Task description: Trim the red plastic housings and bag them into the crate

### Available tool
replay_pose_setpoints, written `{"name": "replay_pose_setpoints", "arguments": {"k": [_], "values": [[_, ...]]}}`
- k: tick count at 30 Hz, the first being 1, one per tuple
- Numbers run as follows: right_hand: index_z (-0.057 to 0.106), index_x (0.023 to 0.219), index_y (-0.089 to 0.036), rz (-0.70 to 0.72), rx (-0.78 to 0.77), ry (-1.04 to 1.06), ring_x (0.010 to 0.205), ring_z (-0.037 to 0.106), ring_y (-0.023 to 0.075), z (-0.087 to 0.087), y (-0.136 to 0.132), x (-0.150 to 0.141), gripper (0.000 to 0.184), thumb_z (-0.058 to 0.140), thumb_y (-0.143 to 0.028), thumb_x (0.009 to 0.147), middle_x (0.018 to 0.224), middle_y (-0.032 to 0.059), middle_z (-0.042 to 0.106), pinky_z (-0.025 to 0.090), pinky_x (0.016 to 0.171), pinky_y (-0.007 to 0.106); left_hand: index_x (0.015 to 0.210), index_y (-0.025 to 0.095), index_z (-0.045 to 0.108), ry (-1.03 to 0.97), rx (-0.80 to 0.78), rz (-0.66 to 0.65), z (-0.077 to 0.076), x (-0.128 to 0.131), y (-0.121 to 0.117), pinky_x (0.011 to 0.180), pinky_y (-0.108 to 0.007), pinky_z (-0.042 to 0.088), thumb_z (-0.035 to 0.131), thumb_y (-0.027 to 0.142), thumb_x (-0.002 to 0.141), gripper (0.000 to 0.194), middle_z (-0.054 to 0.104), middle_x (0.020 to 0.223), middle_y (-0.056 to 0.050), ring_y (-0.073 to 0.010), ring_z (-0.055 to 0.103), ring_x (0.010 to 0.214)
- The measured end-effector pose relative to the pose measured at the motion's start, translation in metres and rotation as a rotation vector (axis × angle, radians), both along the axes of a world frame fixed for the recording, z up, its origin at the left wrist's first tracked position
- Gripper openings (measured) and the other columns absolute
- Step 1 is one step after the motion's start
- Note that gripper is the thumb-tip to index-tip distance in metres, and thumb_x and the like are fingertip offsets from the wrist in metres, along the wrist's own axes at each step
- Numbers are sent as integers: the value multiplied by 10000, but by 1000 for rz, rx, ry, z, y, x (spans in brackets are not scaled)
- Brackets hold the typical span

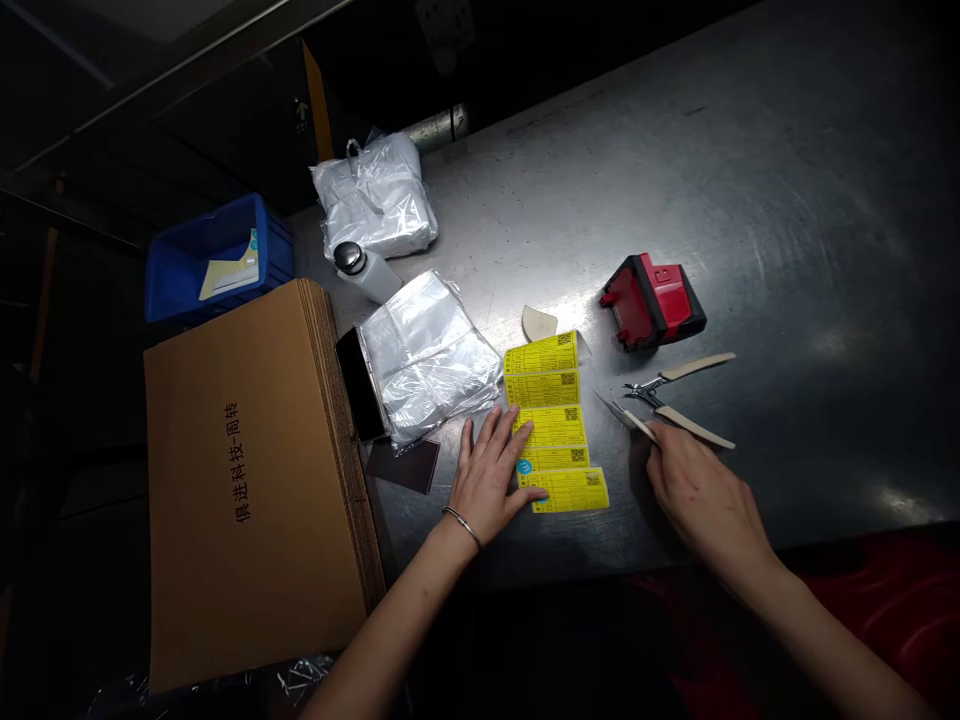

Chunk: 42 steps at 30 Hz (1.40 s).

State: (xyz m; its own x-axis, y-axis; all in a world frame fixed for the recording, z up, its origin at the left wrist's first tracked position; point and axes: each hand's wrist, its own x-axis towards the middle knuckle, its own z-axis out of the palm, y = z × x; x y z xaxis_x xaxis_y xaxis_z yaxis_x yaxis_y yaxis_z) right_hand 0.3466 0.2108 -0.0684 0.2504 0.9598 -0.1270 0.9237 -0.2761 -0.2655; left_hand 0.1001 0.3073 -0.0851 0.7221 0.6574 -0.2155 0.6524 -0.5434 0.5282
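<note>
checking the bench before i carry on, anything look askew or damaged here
The yellow labels sit unevenly: the nearest juts toward the right hand. The nippers lie with handles spread. I see no spill or damage.

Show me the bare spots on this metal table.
Bare metal stretches beyond the red device and right of the pliers. The left side is crowded with cardboard, plastic bags and a bottle. The middle is taken by yellow labels, left hand and right hand.

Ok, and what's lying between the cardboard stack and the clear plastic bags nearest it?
A flat black slab lies between the cardboard stack and bags in the head view.
</note>
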Motion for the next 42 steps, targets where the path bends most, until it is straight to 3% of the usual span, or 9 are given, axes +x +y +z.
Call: {"name": "replay_pose_setpoints", "arguments": {"k": [6, 8, 10, 13, 16, 20, 30, 35, 42], "values": [[501, 1316, -231, -22, 50, 177, 605, 731, 189, 16, -20, 9, 327, 384, -331, 1028, 741, -3, 743, 533, 499, 247, 1466, 215, 439, -2, 19, 2, -1, 1, 12, 1180, -565, 259, 675, 534, 855, 729, 442, 1561, -121, -329, 387, 1412], [494, 1351, -243, 46, 50, 222, 645, 743, 177, 20, -19, 7, 351, 398, -337, 1027, 780, -8, 757, 544, 533, 232, 1468, 222, 444, -3, 25, 1, -2, -1, 18, 1142, -523, 329, 671, 597, 828, 777, 459, 1552, -112, -325, 440, 1357], [544, 1323, -289, 170, 32, 263, 792, 758, 171, 20, -12, 3, 331, 408, -315, 1022, 955, 0, 776, 559, 608, 224, 1469, 234, 451, -1, 31, -5, -4, -2, 23, 1107, -519, 363, 667, 655, 793, 825, 460, 1552, -106, -334, 464, 1321], [600, 1294, -327, 349, -6, 282, 926, 744, 173, 16, 6, -4, 365, 406, -219, 1004, 1154, 5, 747, 555, 636, 226, 1478, 247, 443, 0, 43, -23, -8, -4, 27, 1130, -545, 314, 665, 691, 764, 870, 437, 1567, -102, -352, 408, 1372], [607, 1317, -309, 451, -26, 255, 848, 749, 182, 10, 23, -9, 469, 407, -99, 948, 1129, 26, 757, 518, 548, 229, 1496, 240, 416, 1, 50, -43, -11, -4, 27, 1167, -544, 255, 652, 682, 778, 876, 401, 1587, -105, -341, 316, 1448], [621, 1309, -293, 541, -54, 218, 756, 729, 171, 6, 36, -13, 536, 472, -28, 868, 1020, 17, 764, 464, 507, 219, 1497, 216, 410, 5, 48, -51, -12, -5, 26, 1152, -565, 274, 644, 689, 773, 896, 380, 1596, -119, -346, 302, 1461], [628, 1316, -268, 572, -105, 166, 772, 723, 171, 7, 46, -19, 609, 538, 41, 798, 955, 16, 750, 446, 525, 219, 1501, 222, 404, 14, 45, -46, -9, -4, 25, 1159, -562, 274, 674, 658, 773, 890, 371, 1601, -108, -336, 303, 1461], [624, 1328, -276, 566, -100, 153, 675, 684, 150, 7, 44, -18, 632, 520, 44, 792, 868, 6, 724, 403, 490, 217, 1498, 221, 408, 18, 57, -44, -8, -3, 26, 1159, -551, 278, 710, 636, 747, 911, 374, 1600, -97, -335, 309, 1457], [636, 1317, -294, 542, -76, 159, 675, 676, 163, 5, 35, -2, 565, 490, -24, 842, 863, 17, 715, 374, 470, 237, 1492, 208, 423, 33, 67, -55, -4, -3, 25, 1142, -548, 308, 724, 633, 729, 923, 398, 1586, -115, -353, 336, 1438]]}}
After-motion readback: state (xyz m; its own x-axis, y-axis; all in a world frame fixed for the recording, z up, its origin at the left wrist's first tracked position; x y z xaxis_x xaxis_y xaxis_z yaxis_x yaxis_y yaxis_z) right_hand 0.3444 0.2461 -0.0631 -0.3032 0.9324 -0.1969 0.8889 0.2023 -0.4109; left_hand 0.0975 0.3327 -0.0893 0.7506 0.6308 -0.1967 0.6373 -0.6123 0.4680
